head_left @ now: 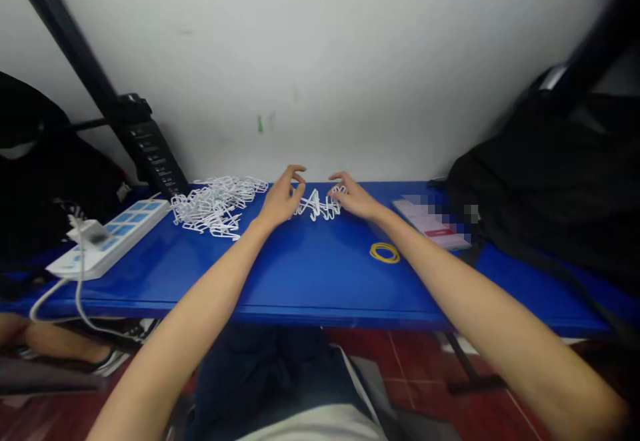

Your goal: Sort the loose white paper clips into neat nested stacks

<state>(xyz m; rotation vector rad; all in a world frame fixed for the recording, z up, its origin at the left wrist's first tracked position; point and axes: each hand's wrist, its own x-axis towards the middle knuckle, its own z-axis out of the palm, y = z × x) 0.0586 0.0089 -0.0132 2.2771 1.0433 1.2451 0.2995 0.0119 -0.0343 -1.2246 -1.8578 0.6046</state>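
Two half-open grips, left (pixel 283 197), right (pixel 354 197), around white wire (pixel 316 205)

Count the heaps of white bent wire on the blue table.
2: a large heap beside the left hand, and a small cluster between it and the right hand. The hands may hide a few pieces.

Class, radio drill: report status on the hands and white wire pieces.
Left hand and right hand open, flanking white wire tangle; larger wire pile left; yellow rubber bands right, untouched.
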